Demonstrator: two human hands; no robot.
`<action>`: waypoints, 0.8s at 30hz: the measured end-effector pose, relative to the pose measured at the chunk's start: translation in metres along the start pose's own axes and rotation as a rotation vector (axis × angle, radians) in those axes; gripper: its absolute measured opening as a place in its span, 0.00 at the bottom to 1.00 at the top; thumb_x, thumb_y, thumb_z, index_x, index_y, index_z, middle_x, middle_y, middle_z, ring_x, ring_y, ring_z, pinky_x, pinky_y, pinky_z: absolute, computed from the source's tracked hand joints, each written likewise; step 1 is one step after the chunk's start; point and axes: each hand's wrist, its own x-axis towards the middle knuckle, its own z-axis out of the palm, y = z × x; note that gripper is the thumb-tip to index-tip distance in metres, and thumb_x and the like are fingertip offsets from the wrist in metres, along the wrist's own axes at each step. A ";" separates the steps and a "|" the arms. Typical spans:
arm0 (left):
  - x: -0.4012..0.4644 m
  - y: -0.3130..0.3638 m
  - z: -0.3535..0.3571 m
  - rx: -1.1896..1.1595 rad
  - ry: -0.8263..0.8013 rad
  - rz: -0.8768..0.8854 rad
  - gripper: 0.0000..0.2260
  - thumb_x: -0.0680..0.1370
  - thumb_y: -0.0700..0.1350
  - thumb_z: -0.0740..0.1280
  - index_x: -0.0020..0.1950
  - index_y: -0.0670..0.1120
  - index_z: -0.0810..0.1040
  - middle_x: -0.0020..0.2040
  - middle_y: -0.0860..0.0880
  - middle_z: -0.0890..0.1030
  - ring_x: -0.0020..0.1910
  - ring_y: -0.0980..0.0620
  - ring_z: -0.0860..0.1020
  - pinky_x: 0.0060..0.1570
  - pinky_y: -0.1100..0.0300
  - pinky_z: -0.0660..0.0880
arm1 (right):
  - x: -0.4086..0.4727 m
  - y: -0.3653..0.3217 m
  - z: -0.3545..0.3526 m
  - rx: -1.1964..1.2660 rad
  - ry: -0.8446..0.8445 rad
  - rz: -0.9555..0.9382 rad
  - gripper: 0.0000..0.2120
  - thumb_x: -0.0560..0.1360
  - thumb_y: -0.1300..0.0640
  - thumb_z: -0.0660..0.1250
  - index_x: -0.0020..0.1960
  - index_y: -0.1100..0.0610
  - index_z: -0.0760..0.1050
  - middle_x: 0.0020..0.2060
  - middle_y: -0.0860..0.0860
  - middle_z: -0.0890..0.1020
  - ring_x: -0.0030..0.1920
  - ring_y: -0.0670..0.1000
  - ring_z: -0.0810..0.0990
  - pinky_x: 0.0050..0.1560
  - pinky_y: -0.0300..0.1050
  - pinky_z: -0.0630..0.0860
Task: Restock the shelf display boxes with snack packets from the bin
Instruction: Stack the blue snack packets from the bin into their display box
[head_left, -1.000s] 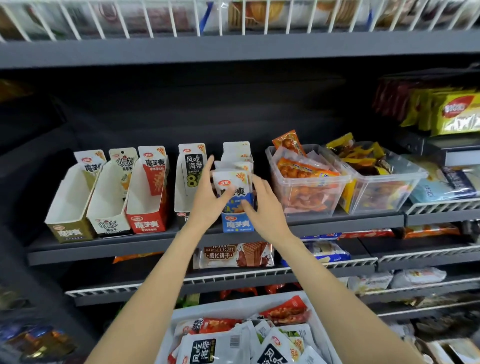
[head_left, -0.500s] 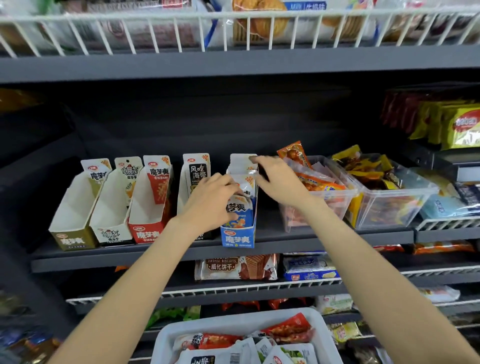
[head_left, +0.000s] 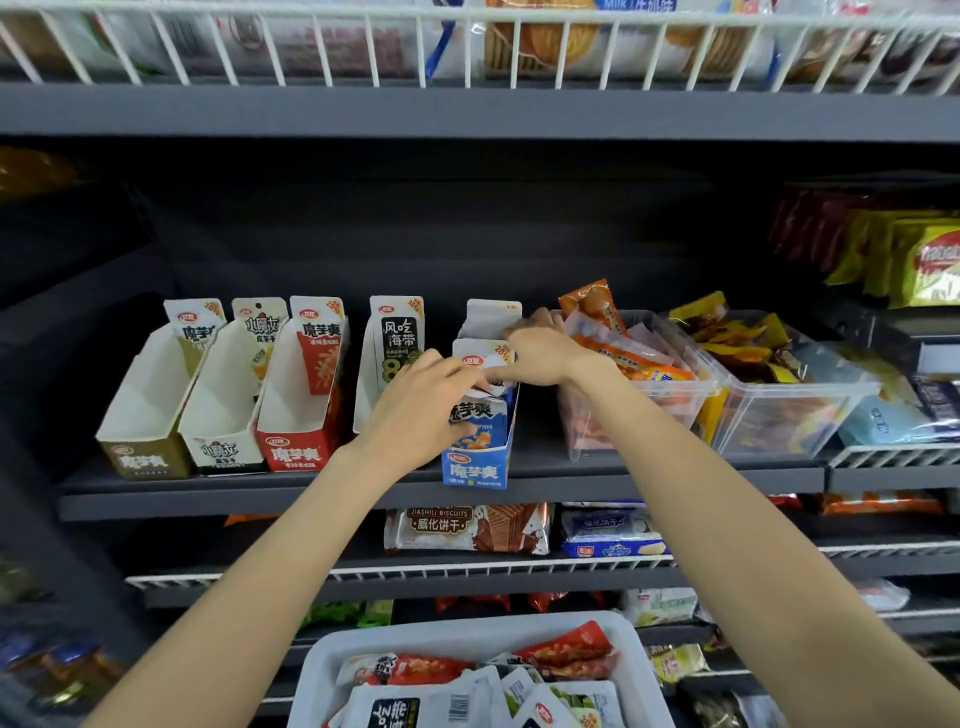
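Both hands grip blue packets (head_left: 480, 415): left hand (head_left: 423, 410) should steady the blue display box (head_left: 475, 467) beneath its fingers while right hand (head_left: 540, 353) seats them

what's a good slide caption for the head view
Both hands tuck snack packets into the blue display box.

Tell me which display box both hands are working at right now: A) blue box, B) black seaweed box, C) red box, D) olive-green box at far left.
A: the left hand and right hand both grip packets standing in the blue box.
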 end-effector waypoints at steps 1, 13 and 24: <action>0.000 0.000 0.001 -0.019 0.000 -0.006 0.22 0.73 0.50 0.71 0.65 0.48 0.71 0.62 0.52 0.74 0.61 0.52 0.66 0.59 0.59 0.66 | -0.003 0.001 0.000 0.021 -0.018 -0.005 0.27 0.75 0.37 0.61 0.63 0.57 0.71 0.61 0.59 0.74 0.64 0.61 0.65 0.65 0.56 0.58; 0.010 -0.010 -0.010 -0.035 -0.088 -0.097 0.46 0.67 0.56 0.76 0.77 0.49 0.53 0.76 0.48 0.57 0.75 0.49 0.57 0.72 0.50 0.58 | -0.050 0.003 -0.018 0.251 0.087 -0.270 0.19 0.78 0.57 0.61 0.68 0.49 0.71 0.59 0.49 0.74 0.65 0.48 0.64 0.65 0.47 0.60; 0.004 -0.012 -0.009 0.010 -0.054 -0.032 0.31 0.70 0.57 0.72 0.68 0.50 0.65 0.61 0.53 0.71 0.60 0.52 0.70 0.55 0.55 0.73 | 0.007 0.017 -0.001 0.046 0.258 -0.079 0.25 0.77 0.50 0.65 0.71 0.54 0.65 0.67 0.54 0.71 0.65 0.56 0.66 0.63 0.50 0.66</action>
